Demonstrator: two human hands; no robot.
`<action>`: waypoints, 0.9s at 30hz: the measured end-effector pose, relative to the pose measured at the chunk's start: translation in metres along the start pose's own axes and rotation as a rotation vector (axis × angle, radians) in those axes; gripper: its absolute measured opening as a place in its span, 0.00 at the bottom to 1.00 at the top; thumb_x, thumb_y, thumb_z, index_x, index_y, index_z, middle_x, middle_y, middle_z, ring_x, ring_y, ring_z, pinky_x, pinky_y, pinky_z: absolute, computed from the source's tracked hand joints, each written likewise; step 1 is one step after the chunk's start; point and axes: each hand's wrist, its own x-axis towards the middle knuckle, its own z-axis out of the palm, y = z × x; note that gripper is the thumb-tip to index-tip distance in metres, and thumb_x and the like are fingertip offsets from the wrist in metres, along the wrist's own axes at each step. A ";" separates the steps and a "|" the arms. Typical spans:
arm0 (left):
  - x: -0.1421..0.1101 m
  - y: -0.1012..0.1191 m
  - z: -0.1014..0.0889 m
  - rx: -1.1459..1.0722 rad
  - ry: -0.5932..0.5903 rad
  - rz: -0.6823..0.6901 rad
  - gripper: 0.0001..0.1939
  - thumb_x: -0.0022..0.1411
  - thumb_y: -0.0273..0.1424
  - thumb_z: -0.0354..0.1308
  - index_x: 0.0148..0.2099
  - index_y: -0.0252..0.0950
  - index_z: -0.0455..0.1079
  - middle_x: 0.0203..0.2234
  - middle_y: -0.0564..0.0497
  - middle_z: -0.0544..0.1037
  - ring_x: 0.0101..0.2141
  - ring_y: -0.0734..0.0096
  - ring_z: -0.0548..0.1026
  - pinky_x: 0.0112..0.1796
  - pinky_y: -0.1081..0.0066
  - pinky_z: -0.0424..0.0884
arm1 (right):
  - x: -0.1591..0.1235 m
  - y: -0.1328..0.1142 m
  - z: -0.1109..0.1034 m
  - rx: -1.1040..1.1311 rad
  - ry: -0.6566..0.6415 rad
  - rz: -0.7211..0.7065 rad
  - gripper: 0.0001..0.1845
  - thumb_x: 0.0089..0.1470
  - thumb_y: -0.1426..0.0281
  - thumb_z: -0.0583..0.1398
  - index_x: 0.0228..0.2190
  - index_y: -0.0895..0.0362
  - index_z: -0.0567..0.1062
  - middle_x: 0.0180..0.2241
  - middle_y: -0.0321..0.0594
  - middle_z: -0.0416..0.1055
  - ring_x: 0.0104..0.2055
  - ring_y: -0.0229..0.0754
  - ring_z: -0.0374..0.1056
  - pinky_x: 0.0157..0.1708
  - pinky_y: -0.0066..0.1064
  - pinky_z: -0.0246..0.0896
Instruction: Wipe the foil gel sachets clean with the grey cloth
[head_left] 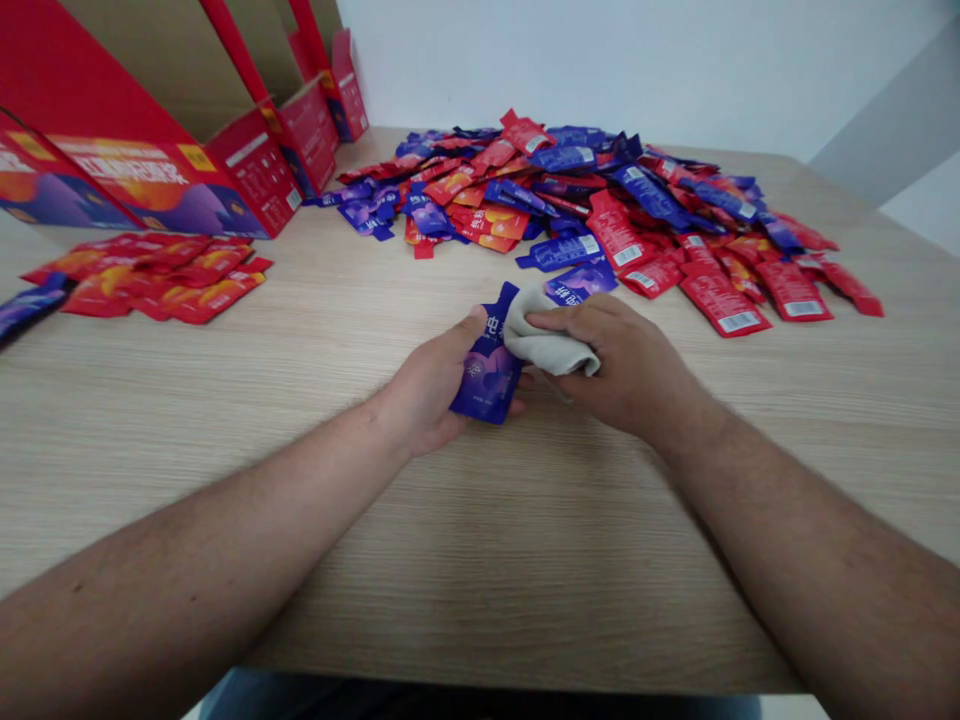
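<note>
A blue-purple pouch [489, 375] with a narrow spout end lies across the fingers of my left hand [435, 385], its printed front facing up and my thumb pressing its left edge. My right hand [626, 365] is closed around a crumpled pale grey cloth [547, 335], which touches the upper right side of the pouch. Both hands are above the near middle of the table. Just beyond the cloth lies another purple pouch [581, 282], partly covered by my right hand.
A large heap of red and blue pouches [615, 215] spreads across the back of the wooden table [480, 580]. At left lies a smaller pile of red pouches [165, 275], with a dark blue pouch [30, 305] beside it. Open red cardboard boxes [247, 170] stand behind that pile.
</note>
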 end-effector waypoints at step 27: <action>0.009 0.007 0.003 -0.256 0.095 0.046 0.14 0.74 0.36 0.54 0.53 0.37 0.76 0.31 0.52 0.82 0.30 0.70 0.79 0.40 0.69 0.79 | -0.004 -0.010 0.006 0.078 -0.160 -0.031 0.26 0.52 0.70 0.67 0.53 0.56 0.79 0.44 0.49 0.77 0.45 0.53 0.73 0.44 0.43 0.71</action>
